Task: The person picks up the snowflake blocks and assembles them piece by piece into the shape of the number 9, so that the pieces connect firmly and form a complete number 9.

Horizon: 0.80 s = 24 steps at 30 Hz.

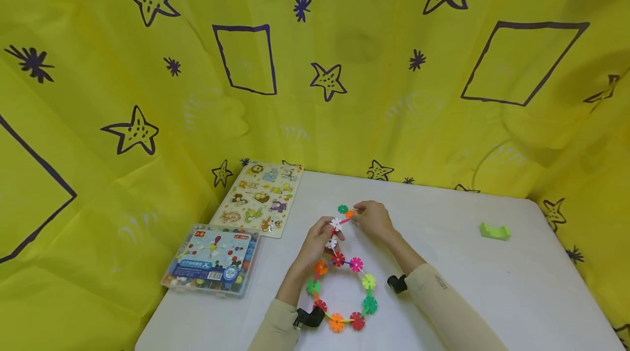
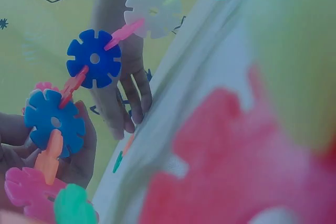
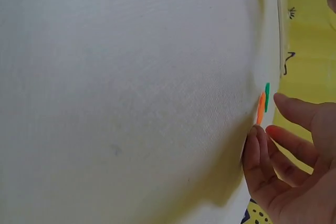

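Note:
A ring of multicoloured notched flower discs lies on the table, joined edge to edge, with a short chain running up from it. My left hand grips that chain by its white discs. In the left wrist view, its fingers are behind a blue disc. My right hand reaches down beside a loose orange disc and a green disc. In the right wrist view, the fingertips are at the orange disc's edge, while the thumb stands apart.
At the left sits a clear lidded box of small coloured parts. Behind it lies an animal puzzle board. A light green block is at the right on the white table. Yellow patterned cloth encloses the back and sides.

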Available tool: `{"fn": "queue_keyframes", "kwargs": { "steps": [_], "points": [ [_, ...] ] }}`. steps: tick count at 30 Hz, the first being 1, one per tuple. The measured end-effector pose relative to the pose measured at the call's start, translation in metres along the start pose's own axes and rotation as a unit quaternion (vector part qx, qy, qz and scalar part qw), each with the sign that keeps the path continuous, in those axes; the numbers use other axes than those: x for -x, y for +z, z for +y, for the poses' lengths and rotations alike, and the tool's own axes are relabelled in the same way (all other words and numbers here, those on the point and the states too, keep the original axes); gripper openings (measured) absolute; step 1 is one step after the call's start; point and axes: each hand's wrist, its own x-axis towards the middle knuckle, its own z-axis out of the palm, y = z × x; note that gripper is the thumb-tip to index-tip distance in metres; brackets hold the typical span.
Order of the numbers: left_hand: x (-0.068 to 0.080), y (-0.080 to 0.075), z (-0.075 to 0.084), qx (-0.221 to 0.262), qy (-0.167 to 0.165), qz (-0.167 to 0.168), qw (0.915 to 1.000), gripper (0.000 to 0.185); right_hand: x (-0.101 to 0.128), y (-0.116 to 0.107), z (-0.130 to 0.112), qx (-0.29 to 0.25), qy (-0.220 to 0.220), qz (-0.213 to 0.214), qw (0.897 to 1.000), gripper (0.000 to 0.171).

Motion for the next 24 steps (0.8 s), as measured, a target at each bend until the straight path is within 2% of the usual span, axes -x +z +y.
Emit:
{"fn": "queue_keyframes", "kwargs": {
  "steps": [4, 7, 10, 14, 18, 24],
  "points": [
    [0.0, 0.003, 0.001, 0.012, -0.008, 0.007, 0.9999, 0.035, -0.005, 0.006, 0.0, 0.034, 0.004, -0.012, 0.999, 0.027],
    [0.0, 0.004, 0.003, 0.019, -0.019, 0.018, 0.9995, 0.039, -0.003, 0.006, -0.002, 0.024, 0.011, -0.004, 1.0, 0.022],
    [-0.001, 0.005, 0.003, 0.014, -0.024, 0.024, 0.9993, 0.043, 0.002, 0.003, -0.003, -0.003, 0.02, 0.013, 1.0, 0.023],
    [-0.002, 0.006, 0.001, -0.004, -0.021, 0.021, 0.9996, 0.048, 0.01, -0.001, -0.001, -0.074, 0.024, 0.027, 0.997, 0.017],
    [-0.003, 0.004, 0.0, -0.016, -0.021, 0.03, 0.9992, 0.048, 0.015, -0.006, 0.001, -0.175, 0.032, 0.033, 0.984, 0.014],
    [-0.004, 0.002, -0.001, -0.019, -0.025, 0.046, 0.9985, 0.048, 0.023, -0.019, -0.009, -0.31, 0.035, 0.018, 0.95, 0.023]
  ]
}}
